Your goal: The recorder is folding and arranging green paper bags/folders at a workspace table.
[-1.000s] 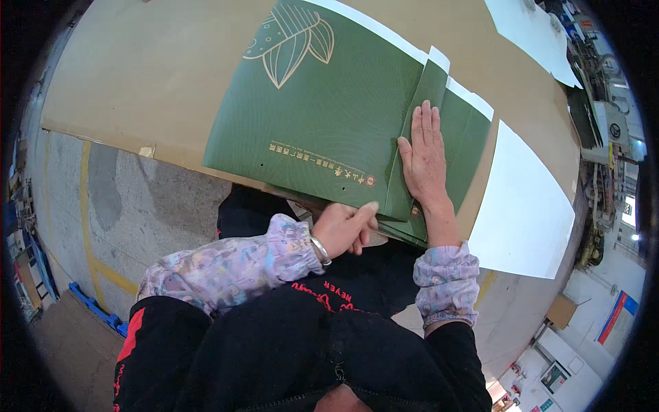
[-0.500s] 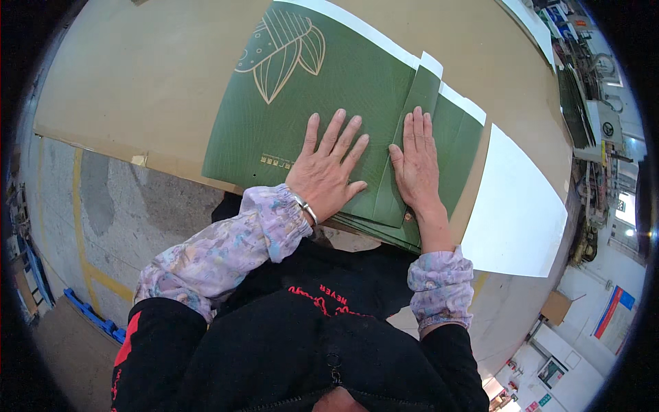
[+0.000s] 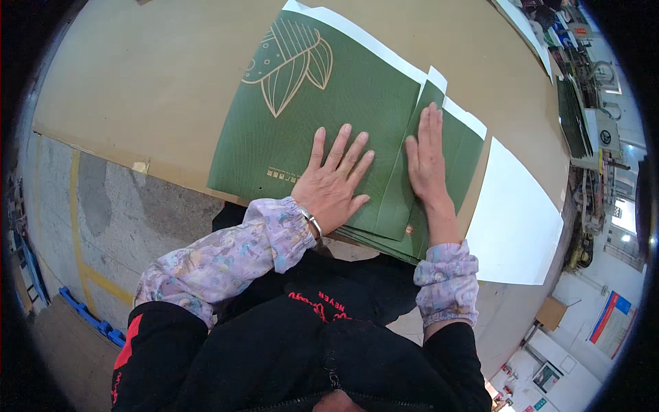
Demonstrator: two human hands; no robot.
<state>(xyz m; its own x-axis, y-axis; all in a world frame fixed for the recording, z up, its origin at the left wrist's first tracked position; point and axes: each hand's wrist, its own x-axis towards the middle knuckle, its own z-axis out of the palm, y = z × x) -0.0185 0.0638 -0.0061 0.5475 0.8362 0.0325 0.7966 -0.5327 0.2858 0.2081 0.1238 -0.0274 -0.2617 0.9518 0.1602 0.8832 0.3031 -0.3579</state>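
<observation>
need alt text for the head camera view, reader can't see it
A person's left hand lies spread on a large green printed sheet, and the right hand rests along a green strip at its right side. Beneath is a brown tabletop, with a plain white sheet farther right.

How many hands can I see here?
2. The left hand lies spread on the green sheet; the right hand, fingers together, is at the narrow green flap to its right. I see no others, though the dim rim could hide some.
</observation>
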